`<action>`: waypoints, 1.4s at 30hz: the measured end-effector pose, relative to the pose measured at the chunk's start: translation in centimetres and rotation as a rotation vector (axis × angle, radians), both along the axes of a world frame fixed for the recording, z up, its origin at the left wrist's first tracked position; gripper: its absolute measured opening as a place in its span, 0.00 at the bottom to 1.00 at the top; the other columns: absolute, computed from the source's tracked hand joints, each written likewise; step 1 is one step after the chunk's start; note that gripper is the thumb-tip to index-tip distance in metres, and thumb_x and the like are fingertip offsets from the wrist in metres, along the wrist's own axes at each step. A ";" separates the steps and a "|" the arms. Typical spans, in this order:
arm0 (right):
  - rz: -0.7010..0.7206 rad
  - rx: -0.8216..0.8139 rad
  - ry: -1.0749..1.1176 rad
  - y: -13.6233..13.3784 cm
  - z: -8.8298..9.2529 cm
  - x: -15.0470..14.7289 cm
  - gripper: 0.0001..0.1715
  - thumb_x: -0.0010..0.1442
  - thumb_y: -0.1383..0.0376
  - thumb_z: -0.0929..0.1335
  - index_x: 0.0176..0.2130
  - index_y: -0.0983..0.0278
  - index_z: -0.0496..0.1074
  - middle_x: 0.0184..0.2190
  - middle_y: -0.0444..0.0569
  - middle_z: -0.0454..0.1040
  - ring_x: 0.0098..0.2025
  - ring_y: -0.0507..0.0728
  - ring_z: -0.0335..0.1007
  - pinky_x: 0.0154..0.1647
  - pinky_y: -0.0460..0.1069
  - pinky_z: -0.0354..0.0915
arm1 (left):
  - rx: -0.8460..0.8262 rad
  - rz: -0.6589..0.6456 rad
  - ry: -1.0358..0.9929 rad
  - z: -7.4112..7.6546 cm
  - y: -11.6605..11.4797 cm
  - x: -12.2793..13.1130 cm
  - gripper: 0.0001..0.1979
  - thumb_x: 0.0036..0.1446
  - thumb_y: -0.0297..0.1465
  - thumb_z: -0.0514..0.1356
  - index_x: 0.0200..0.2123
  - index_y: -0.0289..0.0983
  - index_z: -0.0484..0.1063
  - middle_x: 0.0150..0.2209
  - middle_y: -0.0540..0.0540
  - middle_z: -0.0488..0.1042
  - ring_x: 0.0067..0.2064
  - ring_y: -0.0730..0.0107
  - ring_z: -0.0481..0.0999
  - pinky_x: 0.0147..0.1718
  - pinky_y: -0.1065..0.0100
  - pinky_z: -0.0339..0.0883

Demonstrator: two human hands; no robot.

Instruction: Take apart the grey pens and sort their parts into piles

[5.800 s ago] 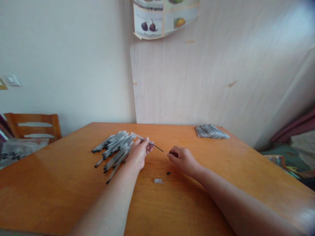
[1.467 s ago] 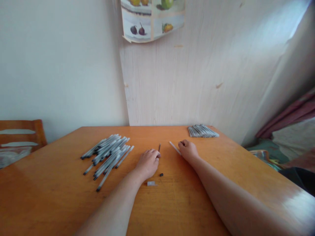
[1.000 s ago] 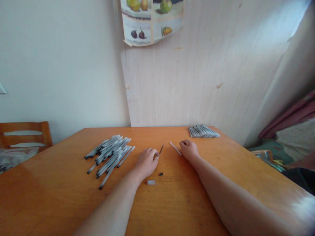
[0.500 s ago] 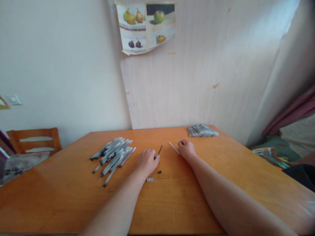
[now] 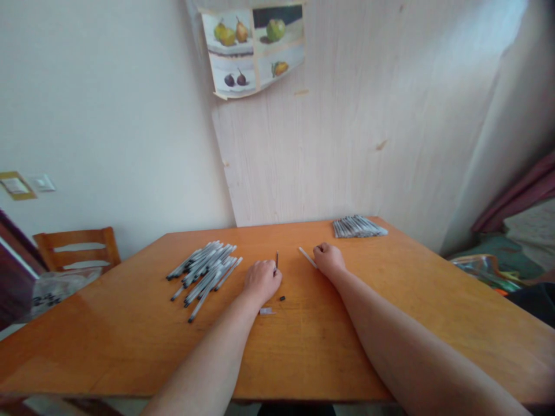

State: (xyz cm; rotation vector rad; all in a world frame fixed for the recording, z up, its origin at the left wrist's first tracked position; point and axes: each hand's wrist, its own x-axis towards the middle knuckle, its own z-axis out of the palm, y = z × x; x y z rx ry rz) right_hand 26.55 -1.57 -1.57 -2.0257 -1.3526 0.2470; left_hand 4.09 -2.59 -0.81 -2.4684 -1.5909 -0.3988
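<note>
Head view is showing your two hands resting well apart on the counter (image 5: pixel 303 352), with the pale tube (image 5: pixel 307 256) lying between them. It is slanting from far left to near right, its near end meeting your right hand (image 5: pixel 330 259), so that hand is clearly the nearer one. Your right fingers are curling inward, but you cannot tell whether they are gripping the tube or only lying against it. Your left hand (image 5: pixel 262 278) is pinching a dark rod (image 5: pixel 277 259), its free end pointing away from you; whether it is tilting upward is hard to judge.

Nearer you, a small black plug (image 5: pixel 282 298) and a clear piece (image 5: pixel 266 311) are lying just beside your left wrist. A loose pile of pens (image 5: pixel 206 268) is spreading to your left, dark ends mostly towards you, while a neat row of pens (image 5: pixel 359 226) is sitting at the far right. Beyond the counter's left edge, a clear bag (image 5: pixel 67 280) is holding small dark pieces by the chair (image 5: pixel 73 237).
</note>
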 end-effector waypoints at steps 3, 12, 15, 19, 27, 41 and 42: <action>-0.002 0.000 -0.003 0.0 0.0 0.0 0.19 0.60 0.59 0.60 0.35 0.64 0.77 0.36 0.56 0.78 0.38 0.57 0.71 0.31 0.46 0.57 | -0.007 0.002 -0.024 0.0 0.0 0.0 0.12 0.60 0.35 0.51 0.33 0.38 0.72 0.36 0.41 0.75 0.41 0.59 0.73 0.40 0.62 0.61; 0.007 0.009 -0.028 0.2 -0.2 0.2 0.20 0.61 0.60 0.60 0.34 0.65 0.77 0.34 0.56 0.78 0.35 0.56 0.71 0.30 0.46 0.56 | -0.013 -0.003 -0.060 -0.1 0.3 -0.3 0.14 0.61 0.39 0.51 0.33 0.38 0.72 0.36 0.41 0.75 0.41 0.61 0.73 0.40 0.63 0.61; 0.016 0.010 -0.042 0.2 -0.2 0.2 0.20 0.61 0.60 0.60 0.33 0.66 0.77 0.34 0.56 0.77 0.35 0.56 0.70 0.29 0.46 0.55 | -0.009 0.011 -0.091 -0.2 0.3 -0.5 0.17 0.62 0.42 0.51 0.32 0.38 0.71 0.36 0.41 0.75 0.39 0.62 0.73 0.38 0.64 0.60; 0.032 0.010 -0.056 0.1 -0.2 0.2 0.20 0.61 0.59 0.60 0.33 0.66 0.77 0.34 0.57 0.77 0.34 0.56 0.70 0.28 0.47 0.53 | 0.017 0.009 -0.126 -0.1 0.1 -0.8 0.18 0.62 0.44 0.50 0.31 0.38 0.71 0.34 0.42 0.75 0.38 0.63 0.72 0.36 0.65 0.59; 0.048 0.031 -0.060 0.2 -0.4 0.6 0.19 0.60 0.60 0.61 0.33 0.65 0.77 0.33 0.56 0.78 0.35 0.57 0.71 0.28 0.46 0.54 | 0.088 0.070 -0.211 0.7 -0.1 -3.7 0.13 0.62 0.40 0.52 0.32 0.38 0.70 0.35 0.43 0.75 0.39 0.63 0.72 0.38 0.65 0.58; 0.063 0.050 -0.068 0.4 -0.8 0.9 0.19 0.60 0.59 0.61 0.35 0.66 0.78 0.34 0.58 0.78 0.38 0.59 0.72 0.31 0.47 0.56 | 0.085 0.437 -0.156 2.1 0.7 -8.4 0.13 0.59 0.34 0.51 0.39 0.40 0.75 0.40 0.39 0.76 0.43 0.52 0.73 0.39 0.58 0.63; 0.063 0.049 -0.069 0.4 -0.8 0.9 0.19 0.60 0.59 0.61 0.35 0.66 0.78 0.34 0.58 0.78 0.38 0.59 0.72 0.31 0.47 0.57 | 0.075 0.460 -0.143 2.2 0.6 -8.4 0.13 0.59 0.34 0.51 0.39 0.40 0.75 0.41 0.38 0.76 0.44 0.52 0.73 0.40 0.57 0.63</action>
